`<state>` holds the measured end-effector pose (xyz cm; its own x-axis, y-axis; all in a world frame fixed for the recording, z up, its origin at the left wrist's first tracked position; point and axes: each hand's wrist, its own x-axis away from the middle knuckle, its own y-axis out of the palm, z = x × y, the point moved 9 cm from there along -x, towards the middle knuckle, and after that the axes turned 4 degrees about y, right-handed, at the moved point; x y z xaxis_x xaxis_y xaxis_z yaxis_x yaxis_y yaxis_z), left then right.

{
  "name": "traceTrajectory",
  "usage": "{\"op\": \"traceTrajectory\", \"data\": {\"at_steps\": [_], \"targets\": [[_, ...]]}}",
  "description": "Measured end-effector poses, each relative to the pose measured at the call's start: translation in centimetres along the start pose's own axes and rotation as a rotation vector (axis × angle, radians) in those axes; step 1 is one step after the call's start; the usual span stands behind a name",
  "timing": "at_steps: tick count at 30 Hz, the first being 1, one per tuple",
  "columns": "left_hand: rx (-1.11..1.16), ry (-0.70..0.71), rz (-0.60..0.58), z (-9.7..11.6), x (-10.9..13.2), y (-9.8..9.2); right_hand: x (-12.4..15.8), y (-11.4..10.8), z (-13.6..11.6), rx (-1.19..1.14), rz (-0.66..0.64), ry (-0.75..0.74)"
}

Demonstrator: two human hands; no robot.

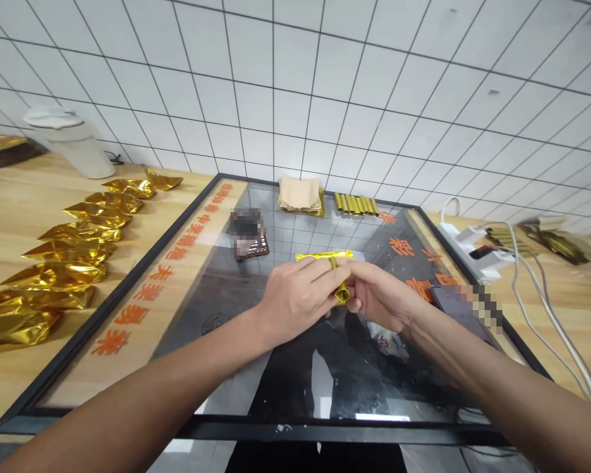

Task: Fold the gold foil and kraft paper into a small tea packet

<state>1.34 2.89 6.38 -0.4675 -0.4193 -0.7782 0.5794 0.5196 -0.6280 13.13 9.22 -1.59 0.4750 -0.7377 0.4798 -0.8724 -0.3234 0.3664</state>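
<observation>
Over the glass board, my left hand [300,295] is wrapped round a rolled gold foil paper tube [343,293], its fingers covering most of it. The tube's open end points toward me. From the other side, my right hand [381,292] has thumb and fingers closed on the same tube. Just behind my fingers shows the edge of a bright gold foil sheet [324,255]; my hands hide the rest of it. Farther back lie a stack of tan paper sheets [299,194] and a row of several finished gold tubes [357,204].
Several folded gold foil pieces [73,233] line the left side. Behind them stands a white cup [73,141]. A brown packet [252,247] lies left of my hands. On the right are a dark phone [458,312], a power strip [477,249] with cables, and a clear wrapper [389,340].
</observation>
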Motion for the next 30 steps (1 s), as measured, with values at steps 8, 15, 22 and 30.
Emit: {"op": "traceTrajectory", "data": {"at_steps": [8, 15, 22, 30], "targets": [[0.104, -0.097, -0.090, -0.5, 0.2, 1.1, 0.5, -0.3, -0.6, -0.028, 0.004, 0.007], [0.307, -0.246, -0.116, -1.5, 0.8, 2.1, 0.2, -1.0, -0.1, -0.112, 0.023, 0.022], [0.673, -0.613, -0.025, -3.8, 1.6, 2.7, 0.6, -2.4, -1.6, 0.144, 0.099, -0.193], [1.106, -0.974, 0.067, -5.2, 3.0, 5.2, 3.5, -1.7, -5.8, 0.990, 0.301, -0.684]]}}
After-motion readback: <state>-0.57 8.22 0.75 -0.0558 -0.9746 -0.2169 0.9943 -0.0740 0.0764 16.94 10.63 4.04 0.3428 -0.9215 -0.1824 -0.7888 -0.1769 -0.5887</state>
